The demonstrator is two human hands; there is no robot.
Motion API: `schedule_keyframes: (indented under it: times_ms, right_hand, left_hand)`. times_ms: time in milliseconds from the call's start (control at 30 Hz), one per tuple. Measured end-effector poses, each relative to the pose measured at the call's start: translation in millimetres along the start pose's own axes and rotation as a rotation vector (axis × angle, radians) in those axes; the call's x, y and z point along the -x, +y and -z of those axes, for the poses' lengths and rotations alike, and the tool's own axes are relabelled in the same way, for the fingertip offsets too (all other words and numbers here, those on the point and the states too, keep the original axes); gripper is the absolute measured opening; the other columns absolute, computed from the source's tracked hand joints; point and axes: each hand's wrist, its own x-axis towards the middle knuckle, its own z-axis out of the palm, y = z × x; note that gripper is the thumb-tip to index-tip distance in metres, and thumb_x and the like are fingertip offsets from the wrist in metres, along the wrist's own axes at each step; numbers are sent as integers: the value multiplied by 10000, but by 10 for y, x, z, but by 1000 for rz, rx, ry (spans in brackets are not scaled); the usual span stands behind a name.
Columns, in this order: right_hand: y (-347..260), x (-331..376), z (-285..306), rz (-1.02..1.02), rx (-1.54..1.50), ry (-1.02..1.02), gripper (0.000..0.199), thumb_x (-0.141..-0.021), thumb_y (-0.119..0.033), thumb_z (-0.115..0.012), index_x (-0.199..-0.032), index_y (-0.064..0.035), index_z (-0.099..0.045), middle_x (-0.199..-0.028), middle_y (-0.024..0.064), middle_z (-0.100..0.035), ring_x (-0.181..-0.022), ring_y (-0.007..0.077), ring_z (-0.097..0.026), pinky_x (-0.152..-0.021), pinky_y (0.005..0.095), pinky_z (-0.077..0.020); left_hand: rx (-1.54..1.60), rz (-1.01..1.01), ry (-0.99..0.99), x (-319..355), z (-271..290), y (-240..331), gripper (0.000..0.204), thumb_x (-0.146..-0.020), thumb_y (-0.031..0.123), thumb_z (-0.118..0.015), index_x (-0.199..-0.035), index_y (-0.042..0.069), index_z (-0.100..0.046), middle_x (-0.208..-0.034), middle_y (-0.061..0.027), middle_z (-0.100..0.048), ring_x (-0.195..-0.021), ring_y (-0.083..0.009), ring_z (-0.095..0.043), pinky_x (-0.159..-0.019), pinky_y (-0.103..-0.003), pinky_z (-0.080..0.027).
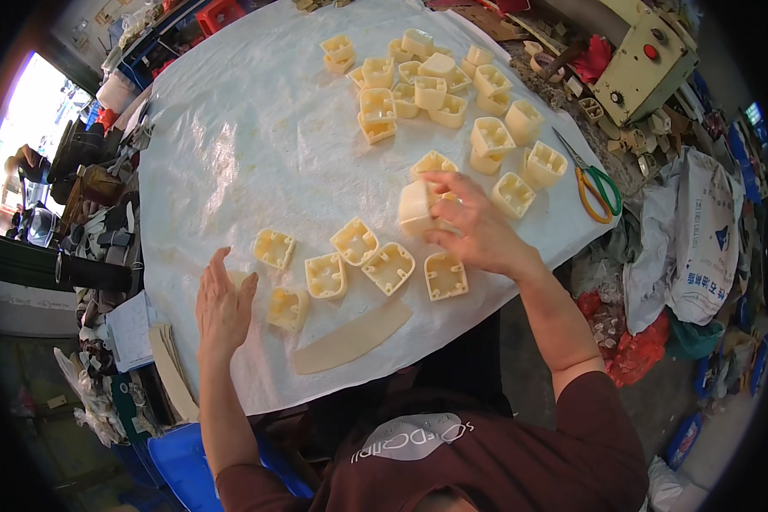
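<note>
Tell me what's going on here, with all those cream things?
A person is handling cream blocks at a white sheet. The right hand grips one block. The left hand is by a pale piece, partly hidden, so I can't tell if it's held. Several hollow blocks lie between the hands, above a tan strip. More blocks sit farther back, with scissors at the right.

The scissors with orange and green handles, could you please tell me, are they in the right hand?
No, the scissors lie at the right edge of the white sheet, while the right hand grips a cream piece.
</note>
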Motion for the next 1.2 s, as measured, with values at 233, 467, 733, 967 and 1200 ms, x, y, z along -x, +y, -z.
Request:
schedule_keyframes:
  times_ms: [233,467,733,967,1200]
  right_hand:
    - [-59,-97,-261,137,329,-70,324,-766,-237,-681,-1030,-61,-613,-1244,146,-495,-1099,326,-455,-938,462,-356]
    - [139,-71,14,-90,316,159,426,-820,-253,-618,-1203,-79,-553,-1294,183,-428,-1112,356,-434,-943,477,-354]
    - [294,-71,-308,-240,521,113,349,-815,-194,-605,-1148,-90,-596,-1282,156,-431,-1077,345,-459,-915,415,-396]
    - [375,-34,-298,-195,180,429,277,-823,-135,-572,-1082,-42,-603,-1271,155,-438,-1059,298,-496,-909,388,-402]
    - [178,48,27,-80,-442,769,288,-897,-109,-500,-1159,7,-531,-1332,133,-418,-1185,222,-445,-971,333,-386]
  left_hand:
    - [-15,130,-190,24,-202,143,603,-874,276,-556,-1371,63,-291,-1253,-230,-427,-1185,-379,-389,-1001,-459,-284]
    - [-2,-139,103,-29,-3,358,558,-816,204,-621,-1330,134,-413,-1330,-188,-368,-1242,-363,-340,-1037,-459,-262]
    - [169,-663,-140,-260,-293,1488,435,-771,153,-660,-1190,103,-556,-1322,-135,-416,-1217,-312,-399,-997,-424,-337]
    - [197,-653,-122,-184,-463,1454,336,-801,195,-634,-1107,62,-601,-1332,-155,-413,-1199,-305,-424,-983,-412,-357]
    - [340,-601,-137,-173,-537,1428,397,-799,152,-623,-1172,50,-533,-1213,-138,-504,-1195,-308,-423,-1014,-424,-320]
